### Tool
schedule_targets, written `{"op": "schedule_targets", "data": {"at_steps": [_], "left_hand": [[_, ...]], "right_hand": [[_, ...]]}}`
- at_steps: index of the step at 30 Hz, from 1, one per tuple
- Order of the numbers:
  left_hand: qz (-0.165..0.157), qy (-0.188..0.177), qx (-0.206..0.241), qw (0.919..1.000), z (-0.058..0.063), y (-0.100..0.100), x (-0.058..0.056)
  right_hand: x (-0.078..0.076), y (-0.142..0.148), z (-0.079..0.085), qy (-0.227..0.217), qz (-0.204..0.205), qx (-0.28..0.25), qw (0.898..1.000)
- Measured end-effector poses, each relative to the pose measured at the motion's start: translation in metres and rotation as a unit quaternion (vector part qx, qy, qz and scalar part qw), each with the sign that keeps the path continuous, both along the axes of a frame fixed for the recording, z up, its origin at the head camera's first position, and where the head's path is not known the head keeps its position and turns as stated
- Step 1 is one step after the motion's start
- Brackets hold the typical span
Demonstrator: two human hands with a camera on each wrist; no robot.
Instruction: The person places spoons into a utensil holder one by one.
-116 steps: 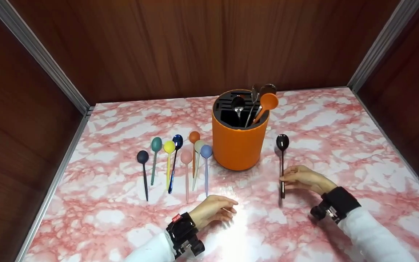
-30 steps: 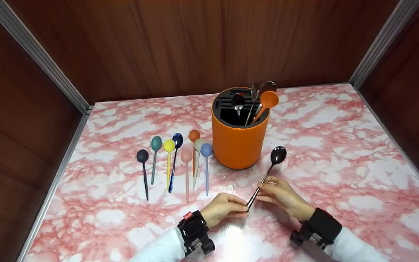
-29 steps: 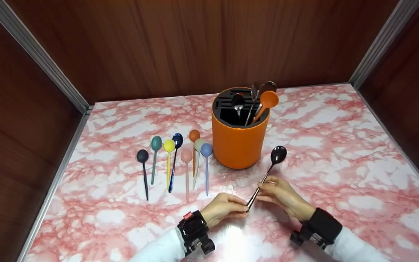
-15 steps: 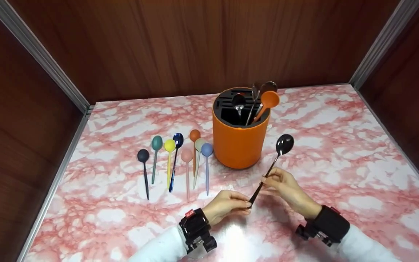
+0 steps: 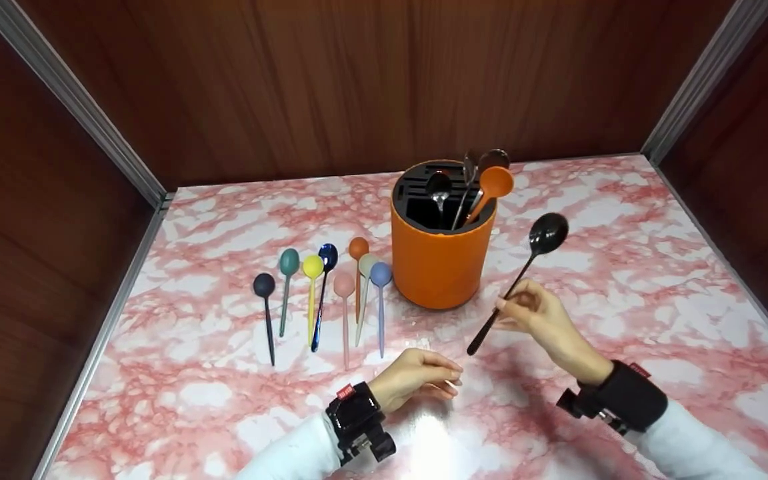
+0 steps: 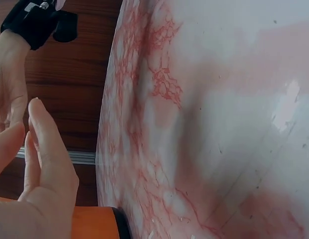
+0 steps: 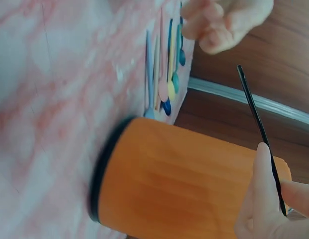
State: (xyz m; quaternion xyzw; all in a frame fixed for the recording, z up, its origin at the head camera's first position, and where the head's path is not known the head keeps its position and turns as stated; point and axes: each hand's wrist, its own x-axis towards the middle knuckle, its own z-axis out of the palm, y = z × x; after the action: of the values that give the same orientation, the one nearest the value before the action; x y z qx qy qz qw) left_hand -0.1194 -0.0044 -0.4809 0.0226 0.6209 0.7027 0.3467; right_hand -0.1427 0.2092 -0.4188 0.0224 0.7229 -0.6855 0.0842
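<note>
My right hand (image 5: 551, 330) pinches a long-handled black spoon (image 5: 549, 233) by the handle, clear of the table. Its bowl points up and away to the right, the handle's end down toward my left hand (image 5: 414, 380). That left hand holds nothing, its fingers loosely bent close to the handle's end but apart from it. Just left of the held spoon stands an orange utensil holder (image 5: 441, 270) with a black slotted top. An orange spoon (image 5: 496, 181) and several dark metal spoons stick out of it. In the right wrist view thumb and finger press on the thin handle (image 7: 254, 109).
Left of the holder lies a loose row of long spoons: navy (image 5: 264, 285), green (image 5: 289, 262), yellow (image 5: 313, 267), shiny blue (image 5: 329, 257), pink (image 5: 344, 285), orange (image 5: 359, 248), cream and periwinkle (image 5: 381, 274). Brown wood-look panels (image 5: 331, 87) enclose the pink marbled table (image 5: 211, 400).
The right hand first lifted the black spoon off the table, and the left hand pinched its handle end. Since then the left has let go, and the right has raised the spoon up and rightward.
</note>
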Motion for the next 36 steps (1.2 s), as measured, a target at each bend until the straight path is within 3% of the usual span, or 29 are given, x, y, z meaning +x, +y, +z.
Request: {"op": "schedule_targets", "data": {"at_steps": [11, 24, 28, 32, 36], "left_hand": [[-0.025, -0.002, -0.031, 0.9992, -0.005, -0.009, 0.002], [-0.011, 0.011, -0.037, 0.9992, -0.008, -0.017, 0.004], [-0.007, 0.009, -0.037, 0.9993, -0.010, -0.018, 0.004], [0.002, 0.002, -0.040, 0.9992, -0.012, -0.020, 0.004], [0.006, -0.003, -0.043, 0.9990, -0.013, -0.021, 0.005]], "right_hand": [[-0.010, 0.006, 0.033, 0.082, 0.000, 0.014, 0.997], [-0.031, 0.003, 0.073, 0.174, -0.021, 0.051, 0.983], [-0.039, -0.001, 0.085, 0.209, -0.043, 0.077, 0.974], [-0.048, -0.006, 0.094, 0.257, -0.073, 0.118, 0.957], [-0.059, -0.011, 0.099, 0.301, -0.088, 0.122, 0.942]]}}
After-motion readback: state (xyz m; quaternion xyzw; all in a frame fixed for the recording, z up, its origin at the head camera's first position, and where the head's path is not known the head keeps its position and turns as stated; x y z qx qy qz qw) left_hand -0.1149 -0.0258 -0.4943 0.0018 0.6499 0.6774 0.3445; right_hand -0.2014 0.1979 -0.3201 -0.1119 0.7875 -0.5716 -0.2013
